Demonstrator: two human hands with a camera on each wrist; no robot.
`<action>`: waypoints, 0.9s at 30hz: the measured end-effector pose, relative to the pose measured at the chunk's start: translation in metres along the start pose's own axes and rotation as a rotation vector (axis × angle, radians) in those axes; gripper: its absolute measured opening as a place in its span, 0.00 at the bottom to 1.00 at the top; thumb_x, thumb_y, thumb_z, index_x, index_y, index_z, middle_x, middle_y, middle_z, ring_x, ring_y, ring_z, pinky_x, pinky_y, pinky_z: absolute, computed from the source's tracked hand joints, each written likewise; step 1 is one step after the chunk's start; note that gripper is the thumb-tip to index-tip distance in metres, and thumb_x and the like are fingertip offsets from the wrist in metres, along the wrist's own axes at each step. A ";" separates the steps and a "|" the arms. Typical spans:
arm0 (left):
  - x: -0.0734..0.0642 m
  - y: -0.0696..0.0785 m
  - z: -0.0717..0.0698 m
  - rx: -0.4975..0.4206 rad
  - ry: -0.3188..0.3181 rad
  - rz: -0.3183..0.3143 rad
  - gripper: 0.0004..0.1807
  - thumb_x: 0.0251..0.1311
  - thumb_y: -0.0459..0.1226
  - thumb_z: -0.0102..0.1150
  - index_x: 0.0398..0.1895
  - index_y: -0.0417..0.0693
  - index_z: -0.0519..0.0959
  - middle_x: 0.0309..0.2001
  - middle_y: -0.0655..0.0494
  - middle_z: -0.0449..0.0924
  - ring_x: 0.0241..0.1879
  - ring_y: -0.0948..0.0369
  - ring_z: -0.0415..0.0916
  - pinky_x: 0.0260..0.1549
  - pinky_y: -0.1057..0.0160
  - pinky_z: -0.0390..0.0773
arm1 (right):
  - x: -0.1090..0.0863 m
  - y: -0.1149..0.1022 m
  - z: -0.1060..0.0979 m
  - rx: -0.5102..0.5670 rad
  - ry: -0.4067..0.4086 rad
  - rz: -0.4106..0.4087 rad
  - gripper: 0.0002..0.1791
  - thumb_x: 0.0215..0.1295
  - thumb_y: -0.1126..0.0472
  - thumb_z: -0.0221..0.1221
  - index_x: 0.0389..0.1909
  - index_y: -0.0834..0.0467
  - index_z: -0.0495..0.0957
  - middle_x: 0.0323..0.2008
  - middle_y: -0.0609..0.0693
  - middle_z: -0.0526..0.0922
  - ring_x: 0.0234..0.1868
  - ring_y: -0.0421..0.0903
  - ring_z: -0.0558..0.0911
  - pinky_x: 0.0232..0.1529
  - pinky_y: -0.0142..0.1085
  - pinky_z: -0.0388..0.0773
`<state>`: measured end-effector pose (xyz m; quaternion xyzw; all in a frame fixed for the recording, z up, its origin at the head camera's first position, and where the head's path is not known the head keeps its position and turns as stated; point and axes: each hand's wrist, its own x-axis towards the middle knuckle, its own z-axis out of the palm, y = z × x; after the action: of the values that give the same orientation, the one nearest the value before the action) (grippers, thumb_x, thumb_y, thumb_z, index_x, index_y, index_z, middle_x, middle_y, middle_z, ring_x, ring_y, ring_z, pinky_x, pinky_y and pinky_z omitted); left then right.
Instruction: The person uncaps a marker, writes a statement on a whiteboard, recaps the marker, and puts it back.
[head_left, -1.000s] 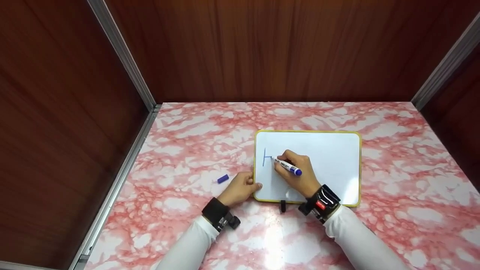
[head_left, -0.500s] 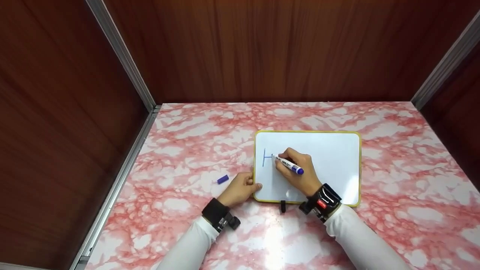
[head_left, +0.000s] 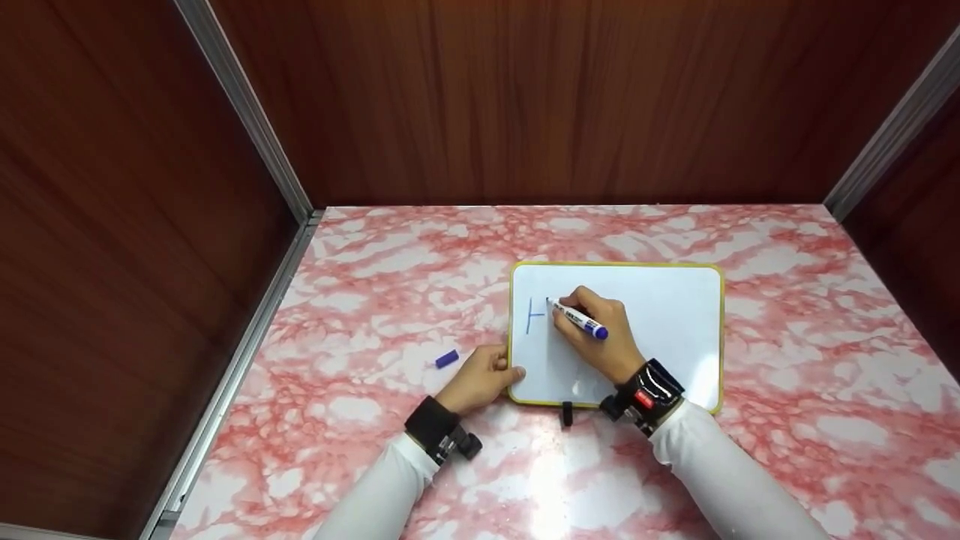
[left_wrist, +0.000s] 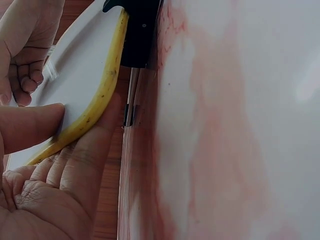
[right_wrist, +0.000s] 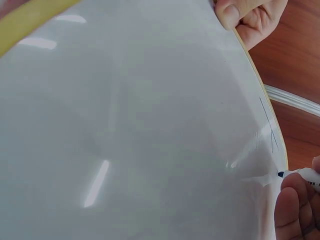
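A small whiteboard (head_left: 667, 307) with a yellow rim lies on the table. My left hand (head_left: 480, 377) grips its lower left edge. In the left wrist view the thumb (left_wrist: 32, 125) lies over the board's face and the fingers are behind the yellow rim (left_wrist: 106, 80). My right hand (head_left: 609, 345) pinches a blue whiteboard marker (head_left: 577, 319) near its writing end, tilted, its blue end pointing down and right. The marker's nib (right_wrist: 281, 174) is at the board's surface. Left of it are blue strokes (head_left: 529, 316), one upright line with a short crossbar.
A blue marker cap (head_left: 447, 358) lies on the table left of my left hand. A black piece (head_left: 567, 414) sticks out from the board's lower edge. The red-and-white marbled table (head_left: 390, 255) ends at a dark wood panel (head_left: 525, 97) behind; metal rails line the corners.
My right hand has moved the marker up and slightly right, from the end of the crossbar to a higher spot. The left hand and the board stay in place.
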<state>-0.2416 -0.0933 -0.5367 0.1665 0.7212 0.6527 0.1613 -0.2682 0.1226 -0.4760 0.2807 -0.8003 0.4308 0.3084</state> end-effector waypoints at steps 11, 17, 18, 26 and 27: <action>0.000 0.000 0.000 0.048 0.010 0.009 0.18 0.62 0.26 0.56 0.56 0.36 0.77 0.44 0.48 0.84 0.43 0.57 0.82 0.41 0.60 0.81 | -0.002 0.000 0.000 0.003 -0.016 0.010 0.05 0.55 0.65 0.67 0.29 0.57 0.79 0.24 0.43 0.82 0.19 0.37 0.74 0.19 0.29 0.70; -0.001 0.001 -0.001 0.035 -0.007 0.015 0.19 0.63 0.26 0.55 0.57 0.37 0.77 0.45 0.48 0.84 0.45 0.57 0.82 0.43 0.60 0.80 | -0.005 0.000 0.000 0.001 -0.022 0.019 0.05 0.55 0.65 0.67 0.27 0.56 0.79 0.25 0.43 0.84 0.19 0.37 0.74 0.19 0.29 0.70; -0.001 0.001 -0.001 0.031 -0.009 0.015 0.19 0.63 0.26 0.55 0.57 0.37 0.76 0.45 0.48 0.84 0.45 0.57 0.82 0.43 0.60 0.80 | -0.005 -0.001 0.000 -0.001 -0.025 0.020 0.05 0.55 0.65 0.67 0.27 0.56 0.79 0.25 0.43 0.84 0.19 0.37 0.74 0.19 0.28 0.70; -0.001 0.002 0.000 0.011 -0.014 0.003 0.17 0.63 0.27 0.55 0.56 0.36 0.77 0.45 0.47 0.84 0.44 0.56 0.82 0.41 0.60 0.81 | -0.010 -0.002 0.001 0.011 -0.054 0.026 0.05 0.53 0.66 0.66 0.26 0.56 0.78 0.28 0.45 0.85 0.18 0.36 0.73 0.18 0.28 0.69; -0.002 0.002 0.000 0.015 -0.014 0.002 0.17 0.63 0.27 0.55 0.56 0.36 0.77 0.45 0.47 0.84 0.44 0.56 0.82 0.41 0.60 0.81 | -0.011 -0.002 0.001 0.010 -0.056 0.024 0.06 0.52 0.66 0.65 0.25 0.56 0.78 0.27 0.45 0.85 0.18 0.36 0.73 0.18 0.28 0.69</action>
<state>-0.2401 -0.0938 -0.5351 0.1729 0.7249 0.6462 0.1643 -0.2597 0.1223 -0.4835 0.2848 -0.8097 0.4305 0.2792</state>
